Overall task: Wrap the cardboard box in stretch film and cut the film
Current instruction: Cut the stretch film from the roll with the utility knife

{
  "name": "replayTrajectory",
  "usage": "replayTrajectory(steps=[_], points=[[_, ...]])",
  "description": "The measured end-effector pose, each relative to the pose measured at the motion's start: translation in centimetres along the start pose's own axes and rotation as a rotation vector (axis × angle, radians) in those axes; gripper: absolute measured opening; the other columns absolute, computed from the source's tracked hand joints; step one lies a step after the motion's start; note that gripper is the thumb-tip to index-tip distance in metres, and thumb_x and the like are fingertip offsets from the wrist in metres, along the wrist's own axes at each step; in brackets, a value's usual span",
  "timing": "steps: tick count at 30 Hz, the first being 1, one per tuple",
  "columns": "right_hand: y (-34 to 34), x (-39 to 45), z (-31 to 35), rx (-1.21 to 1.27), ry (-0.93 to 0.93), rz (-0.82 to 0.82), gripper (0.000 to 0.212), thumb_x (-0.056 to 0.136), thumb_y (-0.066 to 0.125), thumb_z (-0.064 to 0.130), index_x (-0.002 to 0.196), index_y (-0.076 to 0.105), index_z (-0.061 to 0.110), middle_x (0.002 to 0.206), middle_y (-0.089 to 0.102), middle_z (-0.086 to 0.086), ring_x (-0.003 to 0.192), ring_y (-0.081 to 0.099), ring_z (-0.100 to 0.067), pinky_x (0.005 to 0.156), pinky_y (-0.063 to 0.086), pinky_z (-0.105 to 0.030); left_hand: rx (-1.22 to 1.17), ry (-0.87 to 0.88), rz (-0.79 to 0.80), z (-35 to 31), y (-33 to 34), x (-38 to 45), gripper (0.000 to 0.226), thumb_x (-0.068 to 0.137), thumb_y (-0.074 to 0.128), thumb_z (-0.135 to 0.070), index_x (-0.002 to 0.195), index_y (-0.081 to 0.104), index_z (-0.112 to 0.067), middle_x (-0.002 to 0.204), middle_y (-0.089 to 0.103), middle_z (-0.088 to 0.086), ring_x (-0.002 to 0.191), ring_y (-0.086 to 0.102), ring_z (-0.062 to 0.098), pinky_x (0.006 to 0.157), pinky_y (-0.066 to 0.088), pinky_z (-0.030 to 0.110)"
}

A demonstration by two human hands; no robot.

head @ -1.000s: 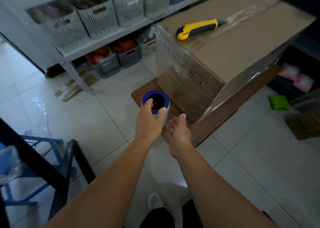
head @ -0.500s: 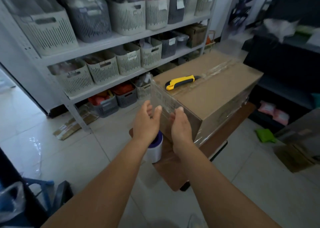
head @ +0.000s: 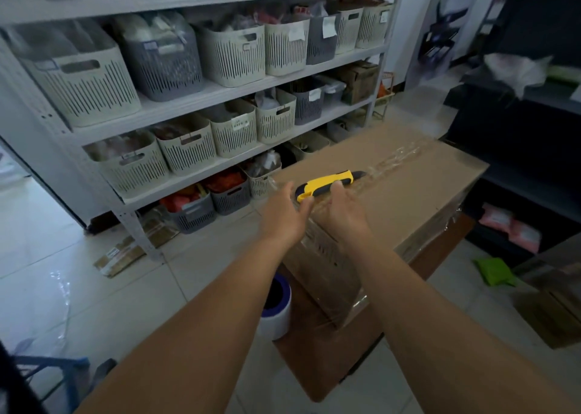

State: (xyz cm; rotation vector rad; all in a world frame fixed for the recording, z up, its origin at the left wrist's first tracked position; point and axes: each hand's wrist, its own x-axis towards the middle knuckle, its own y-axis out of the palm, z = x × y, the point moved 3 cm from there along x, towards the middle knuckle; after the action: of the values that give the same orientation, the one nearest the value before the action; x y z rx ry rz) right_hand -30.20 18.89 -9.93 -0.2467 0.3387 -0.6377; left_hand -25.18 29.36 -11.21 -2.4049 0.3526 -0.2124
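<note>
1. head view, centre of the frame: your left hand [head: 284, 215] and right hand [head: 344, 207] reach over the near top edge of the cardboard box [head: 408, 193]. both hands look spread and relaxed, pinching nothing that you can see. the right fingertips are at the yellow utility knife [head: 327, 185], but you cannot tell whether they touch it.
2. the knife lies flat on the box top, just left of centre. it looks light and stiff; take it round the yellow handle, away from the dark blade end.
3. the box sits on a brown board [head: 330, 360], centre right, its sides already glossy with stretch film [head: 352, 297]. judge the film thin, clingy and quick to tear; hold it taut before you cut.
4. the film roll [head: 276, 313] stands upright at lower centre, just beside the box, partly hidden by your left forearm. grip it by the blue core.
</note>
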Motion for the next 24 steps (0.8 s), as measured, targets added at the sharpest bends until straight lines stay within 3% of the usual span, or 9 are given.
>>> replayTrajectory(steps=[5,7,10,13,16,20,22,24], points=[[0.4,4.5,-0.4,-0.054,0.055,0.077,0.034,0.099,0.038,0.029,0.092,0.058,0.003,0.082,0.058,-0.011,0.065,0.048,-0.02,0.055,0.033,-0.031,0.214,0.018,0.094,-0.5,2.3,4.3,0.055,0.095,0.051,-0.036,0.141,0.038,-0.008,0.141,0.046,0.011,0.128,0.041,0.027,0.101,0.033,0.035],[0.5,6.1,-0.6,-0.012,0.097,0.067,0.03,0.099,0.041,0.029,0.087,0.053,0.005,0.07,0.052,-0.006,0.057,0.046,-0.018,0.049,0.031,-0.028,0.308,-0.007,0.108,-0.4,3.1,5.5,0.054,0.093,0.053,-0.036,0.138,0.041,-0.009,0.14,0.046,0.012,0.128,0.039,0.03,0.103,0.029,0.036],[0.6,7.8,-0.8,-0.007,0.113,0.043,0.032,0.097,0.046,0.028,0.071,0.044,0.008,0.061,0.043,-0.004,0.054,0.042,-0.017,0.047,0.027,-0.028,0.398,0.023,0.069,0.0,3.9,6.9,0.04,0.086,0.062,-0.037,0.117,0.057,-0.013,0.122,0.058,0.011,0.114,0.047,0.029,0.098,0.031,0.038],[1.0,8.9,-0.8,0.007,0.132,0.034,0.027,0.095,0.051,0.028,0.077,0.049,0.008,0.062,0.046,-0.003,0.06,0.048,-0.021,0.049,0.031,-0.027,0.279,-0.005,0.021,0.4,4.3,7.3,0.034,0.076,0.071,-0.034,0.105,0.063,-0.016,0.108,0.06,0.007,0.104,0.051,0.027,0.089,0.04,0.037],[1.4,9.3,-0.6,0.067,0.171,0.026,0.028,0.093,0.055,0.034,0.098,0.054,0.007,0.077,0.054,-0.005,0.079,0.055,-0.024,0.066,0.042,-0.03,0.144,0.025,-0.061,0.6,4.2,6.6,0.036,0.07,0.077,-0.033,0.098,0.06,-0.018,0.101,0.056,0.002,0.097,0.048,0.021,0.072,0.038,0.029],[1.6,9.7,0.1,0.12,0.226,0.04,0.031,0.088,0.059,0.038,0.094,0.051,0.009,0.082,0.053,-0.005,0.084,0.057,-0.026,0.081,0.049,-0.038,0.036,0.171,-0.136,0.3,4.0,4.7,0.041,0.069,0.079,-0.026,0.103,0.059,-0.017,0.098,0.049,-0.006,0.096,0.042,0.013,0.079,0.038,0.024],[1.9,9.6,-0.1,0.12,0.254,0.027,0.027,0.079,0.063,0.035,0.085,0.056,0.01,0.079,0.057,-0.007,0.078,0.059,-0.026,0.077,0.051,-0.039,0.042,0.296,-0.162,-0.2,4.0,3.6,0.033,0.07,0.077,-0.019,0.098,0.061,-0.014,0.094,0.052,-0.002,0.092,0.043,0.016,0.079,0.033,0.02],[2.3,9.5,-0.7,0.162,0.246,0.004,0.009,0.071,0.057,0.019,0.072,0.052,0.011,0.074,0.055,-0.012,0.066,0.057,-0.027,0.064,0.049,-0.038,0.085,0.398,-0.157,-0.5,3.9,2.4,0.026,0.071,0.076,-0.015,0.091,0.061,-0.011,0.088,0.053,0.002,0.088,0.045,0.02,0.075,0.028,0.018]])
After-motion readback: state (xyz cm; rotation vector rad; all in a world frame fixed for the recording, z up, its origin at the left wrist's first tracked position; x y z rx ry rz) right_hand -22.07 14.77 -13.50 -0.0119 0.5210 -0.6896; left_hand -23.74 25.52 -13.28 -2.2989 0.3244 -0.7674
